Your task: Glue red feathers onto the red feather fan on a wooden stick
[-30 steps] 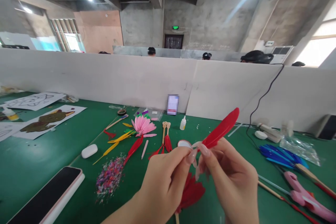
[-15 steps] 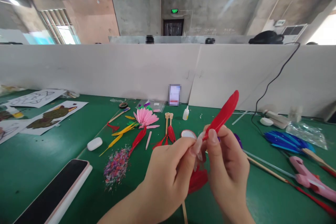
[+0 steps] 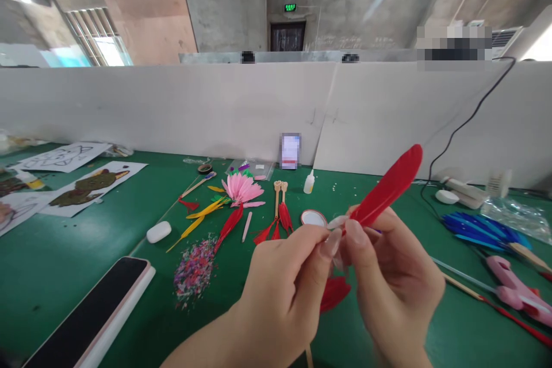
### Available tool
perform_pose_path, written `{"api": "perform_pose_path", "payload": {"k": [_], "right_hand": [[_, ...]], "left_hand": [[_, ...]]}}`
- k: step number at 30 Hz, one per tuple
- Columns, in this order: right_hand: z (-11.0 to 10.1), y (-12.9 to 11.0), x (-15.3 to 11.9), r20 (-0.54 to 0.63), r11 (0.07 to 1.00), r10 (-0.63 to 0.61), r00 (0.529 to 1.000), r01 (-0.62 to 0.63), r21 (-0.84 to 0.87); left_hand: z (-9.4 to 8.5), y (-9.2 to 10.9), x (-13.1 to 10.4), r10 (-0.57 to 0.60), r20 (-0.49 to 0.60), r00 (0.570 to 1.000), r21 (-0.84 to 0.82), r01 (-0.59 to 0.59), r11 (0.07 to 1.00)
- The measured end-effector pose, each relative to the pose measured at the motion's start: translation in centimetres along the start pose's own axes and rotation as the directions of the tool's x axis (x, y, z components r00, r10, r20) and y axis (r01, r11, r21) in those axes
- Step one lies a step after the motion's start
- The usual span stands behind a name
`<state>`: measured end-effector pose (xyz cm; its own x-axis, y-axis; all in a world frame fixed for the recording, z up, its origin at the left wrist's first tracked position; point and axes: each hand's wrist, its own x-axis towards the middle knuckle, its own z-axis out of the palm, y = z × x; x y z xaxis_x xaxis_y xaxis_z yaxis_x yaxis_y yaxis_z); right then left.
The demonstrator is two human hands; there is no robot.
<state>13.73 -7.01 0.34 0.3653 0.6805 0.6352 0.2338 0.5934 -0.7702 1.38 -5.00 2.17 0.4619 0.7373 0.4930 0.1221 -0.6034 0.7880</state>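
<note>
My right hand (image 3: 390,276) pinches a red feather (image 3: 388,187) near its base, its tip pointing up and right. Close against it, the closed fingers of my left hand (image 3: 287,282) grip the whitish fluff (image 3: 338,222) at the feather's lower end. More red feathers (image 3: 335,293) show below my hands, above a thin wooden stick (image 3: 309,356). Just behind the fingers lies a round white lid or mirror with a red rim (image 3: 313,218). Pink feathers (image 3: 244,188), yellow feathers (image 3: 202,215) and a red feather (image 3: 229,227) lie to the left.
A large phone (image 3: 92,310), white case (image 3: 158,232) and pile of colourful bits (image 3: 195,270) lie left on the green table (image 3: 172,184). A glue bottle (image 3: 309,182) stands behind. Blue feathers (image 3: 483,230) and a pink glue gun (image 3: 513,287) lie right.
The red feather and my right hand have moved right in view, and the feather leans further right. The whitish fluff now extends between my two hands. The camera view has shifted slightly.
</note>
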Motion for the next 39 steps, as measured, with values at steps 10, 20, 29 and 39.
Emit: {"api": "perform_pose_path", "payload": {"k": [10, 20, 29, 39], "right_hand": [[-0.1, -0.1, 0.6, 0.069, 0.996, 0.008, 0.998, -0.001, -0.088], [0.5, 0.1, 0.5, 0.025, 0.986, -0.083, 0.996, 0.086, -0.144], [0.4, 0.2, 0.1, 0.024, 0.999, -0.052, 0.998, 0.052, -0.010], [0.6, 0.2, 0.3, 0.004, 0.986, -0.116, 0.993, 0.115, -0.122]], "left_hand": [[0.4, -0.1, 0.1, 0.036, 0.000, 0.999, 0.039, -0.036, 0.999], [0.5, 0.0, 0.3, 0.050, -0.009, 0.999, 0.017, -0.050, 0.999], [0.1, -0.2, -0.1, 0.081, 0.033, 0.996, 0.055, -0.082, 0.995], [0.3, -0.1, -0.1, 0.083, 0.023, 0.996, 0.061, -0.084, 0.995]]}}
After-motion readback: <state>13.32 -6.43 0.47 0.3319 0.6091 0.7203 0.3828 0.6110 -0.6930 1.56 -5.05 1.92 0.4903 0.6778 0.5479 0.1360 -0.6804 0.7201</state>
